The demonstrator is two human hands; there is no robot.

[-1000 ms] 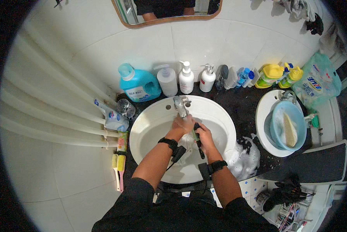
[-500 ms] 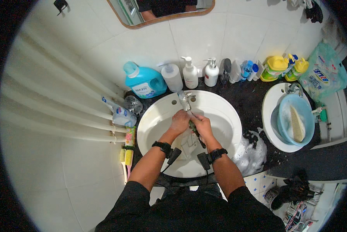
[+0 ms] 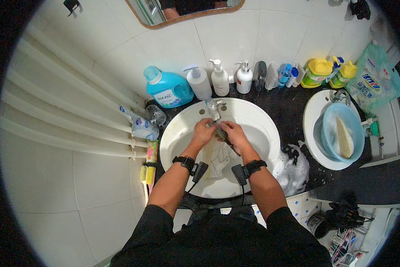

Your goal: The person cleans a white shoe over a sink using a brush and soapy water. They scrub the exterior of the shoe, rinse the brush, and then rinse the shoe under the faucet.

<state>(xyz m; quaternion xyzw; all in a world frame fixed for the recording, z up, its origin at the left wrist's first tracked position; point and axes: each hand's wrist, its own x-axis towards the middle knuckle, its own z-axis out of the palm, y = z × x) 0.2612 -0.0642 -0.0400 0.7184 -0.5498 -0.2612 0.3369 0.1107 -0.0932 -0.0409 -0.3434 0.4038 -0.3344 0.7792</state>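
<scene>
Under the chrome tap [image 3: 213, 110] my two hands meet over the large white sink [image 3: 177, 165]. My left hand [image 3: 203, 133] is closed, fingers curled on the upper end of a dark, narrow object [image 3: 226, 141]. Its kind cannot be made out. My right hand [image 3: 234, 134] is closed on the same object from the right, and its lower end slants down below my fingers. Beneath the hands, a whitish shoe-like thing [image 3: 220, 161] lies in the sink, partly hidden by my left hand and wrist.
Bottles, including a blue detergent jug [image 3: 169, 92] and a white pump bottle [image 3: 219, 79], line the wall. At right, a light-blue basin [image 3: 359, 135] with a pale sole-shaped item [image 3: 344, 139] and suds sits in a smaller sink [image 3: 311, 133]. Foam [image 3: 293, 173] covers the counter between the sinks.
My hands have shifted slightly and the dark object has turned a little between them. More of the whitish thing in the sink shows. The whole view has moved slightly.
</scene>
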